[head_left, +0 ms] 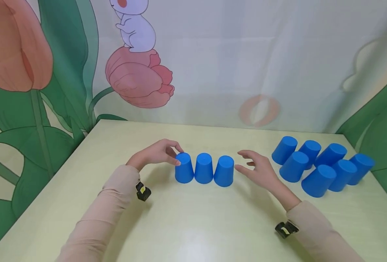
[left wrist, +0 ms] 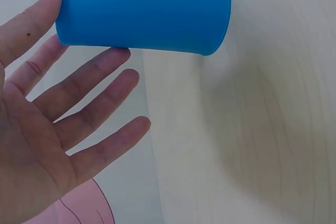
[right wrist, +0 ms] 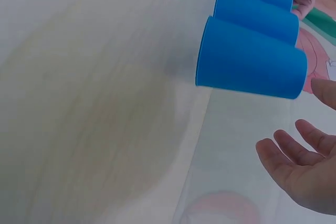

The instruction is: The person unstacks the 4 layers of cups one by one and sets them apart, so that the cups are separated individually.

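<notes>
Three blue cups stand upside down in a row near the table's middle: a left cup (head_left: 184, 169), a middle cup (head_left: 204, 169) and a right cup (head_left: 224, 171). My left hand (head_left: 158, 152) pinches the left cup near its raised base, thumb in front and index finger behind. In the left wrist view, the other fingers spread along that cup (left wrist: 142, 11). Beside the right cup, my right hand (head_left: 258, 169) holds nothing, its fingers loosely bent. The right wrist view shows a gap between its fingertips (right wrist: 270, 153) and the right cup (right wrist: 249, 61).
Several more upside-down blue cups (head_left: 318, 181) stand grouped at the table's right side, beyond my right hand. A printed curtain (head_left: 213, 72) hangs behind the table's back edge. The pale table (head_left: 186, 222) extends in front of the row.
</notes>
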### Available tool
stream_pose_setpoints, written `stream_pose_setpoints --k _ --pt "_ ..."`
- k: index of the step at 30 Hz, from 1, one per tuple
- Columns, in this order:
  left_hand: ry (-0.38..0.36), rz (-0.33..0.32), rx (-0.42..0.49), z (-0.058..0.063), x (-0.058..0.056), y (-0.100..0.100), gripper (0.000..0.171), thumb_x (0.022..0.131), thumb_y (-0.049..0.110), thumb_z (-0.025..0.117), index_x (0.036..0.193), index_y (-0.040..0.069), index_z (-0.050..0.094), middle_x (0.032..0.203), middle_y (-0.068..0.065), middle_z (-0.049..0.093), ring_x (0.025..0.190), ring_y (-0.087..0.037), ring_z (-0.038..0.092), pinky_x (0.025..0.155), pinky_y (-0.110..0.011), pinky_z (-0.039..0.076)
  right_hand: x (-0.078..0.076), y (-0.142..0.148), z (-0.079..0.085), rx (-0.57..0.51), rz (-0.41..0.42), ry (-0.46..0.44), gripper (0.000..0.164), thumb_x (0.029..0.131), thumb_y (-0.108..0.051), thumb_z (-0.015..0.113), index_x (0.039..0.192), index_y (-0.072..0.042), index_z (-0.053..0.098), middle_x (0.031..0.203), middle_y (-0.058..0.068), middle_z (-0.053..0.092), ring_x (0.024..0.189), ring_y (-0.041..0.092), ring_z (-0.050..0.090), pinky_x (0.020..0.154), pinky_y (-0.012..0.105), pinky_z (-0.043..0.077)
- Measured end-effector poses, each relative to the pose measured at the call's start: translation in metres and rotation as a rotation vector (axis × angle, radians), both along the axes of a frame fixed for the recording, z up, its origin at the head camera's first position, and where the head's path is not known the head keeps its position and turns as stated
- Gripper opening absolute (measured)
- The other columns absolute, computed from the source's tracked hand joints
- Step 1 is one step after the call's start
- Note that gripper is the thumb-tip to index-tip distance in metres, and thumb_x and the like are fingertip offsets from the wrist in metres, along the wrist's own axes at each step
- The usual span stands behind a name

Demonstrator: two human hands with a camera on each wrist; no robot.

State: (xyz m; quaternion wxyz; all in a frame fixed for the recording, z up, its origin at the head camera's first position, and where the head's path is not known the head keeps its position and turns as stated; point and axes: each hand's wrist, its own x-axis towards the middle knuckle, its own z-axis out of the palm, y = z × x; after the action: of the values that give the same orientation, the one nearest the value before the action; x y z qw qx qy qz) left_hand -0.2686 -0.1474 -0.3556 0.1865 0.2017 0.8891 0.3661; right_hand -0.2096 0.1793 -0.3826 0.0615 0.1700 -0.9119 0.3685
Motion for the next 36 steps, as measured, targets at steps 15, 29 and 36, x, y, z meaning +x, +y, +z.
stream_pose_setpoints --k 15,29,36 --pt "-0.006 -0.012 -0.041 0.008 -0.011 0.004 0.037 0.076 0.021 0.075 0.109 0.013 0.061 0.111 -0.007 0.06 0.099 -0.022 0.057 0.086 -0.044 0.046 -0.01 -0.025 0.005 -0.004 0.086 -0.059 0.06 0.082 -0.026 0.069 0.13 0.001 0.044 0.128 0.02 0.049 0.113 0.035 0.049 0.087 0.045 0.046" --pt "-0.011 -0.008 -0.045 0.007 -0.008 0.003 0.036 0.075 0.023 0.075 0.107 0.014 0.061 0.111 -0.005 0.059 0.099 -0.022 0.057 0.086 -0.044 0.046 -0.014 -0.041 0.006 0.078 0.064 -0.158 0.064 0.079 -0.025 0.071 0.131 -0.002 0.043 0.13 0.023 0.046 0.115 0.042 0.045 0.087 0.052 0.043" --pt "-0.018 0.005 -0.046 0.004 -0.004 0.001 0.035 0.076 0.022 0.075 0.107 0.015 0.061 0.111 -0.006 0.059 0.099 -0.021 0.057 0.086 -0.043 0.046 -0.012 -0.043 0.002 0.148 0.022 -0.197 0.066 0.076 -0.024 0.075 0.127 0.003 0.043 0.123 0.025 0.051 0.111 0.043 0.048 0.087 0.053 0.043"
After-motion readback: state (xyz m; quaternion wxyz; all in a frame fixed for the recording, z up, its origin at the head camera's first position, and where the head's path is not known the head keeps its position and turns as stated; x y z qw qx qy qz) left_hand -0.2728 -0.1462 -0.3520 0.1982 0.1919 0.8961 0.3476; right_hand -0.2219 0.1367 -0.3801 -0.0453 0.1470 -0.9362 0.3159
